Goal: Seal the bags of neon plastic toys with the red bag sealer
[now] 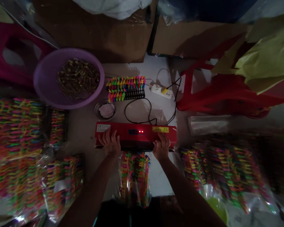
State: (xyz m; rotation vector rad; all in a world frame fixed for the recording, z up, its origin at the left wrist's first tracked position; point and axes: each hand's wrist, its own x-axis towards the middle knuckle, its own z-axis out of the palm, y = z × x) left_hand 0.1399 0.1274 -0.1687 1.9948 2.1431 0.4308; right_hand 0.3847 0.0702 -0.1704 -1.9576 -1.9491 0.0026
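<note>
A long red bag sealer (119, 136) with two lit red digits lies crosswise in front of me. My left hand (110, 144) rests on its left part, fingers spread and stretched over the top. My right hand (161, 146) grips the front edge near the right end, fingers bent over it and the thumb toward the middle. Between my forearms lies a clear plastic bag (134, 179) of small colourful plastic toys in rows. Its upper end meets the front of the sealer; whether it is clamped there is hidden.
Behind the sealer are a black rack (134, 93) of colourful pieces, a small dish (105, 110), a purple basin (41, 78) of small brownish-gold pieces and a power strip (161, 91) with black cords. Filled bags (16, 132) lie left and right. A red stool (203, 94) stands right.
</note>
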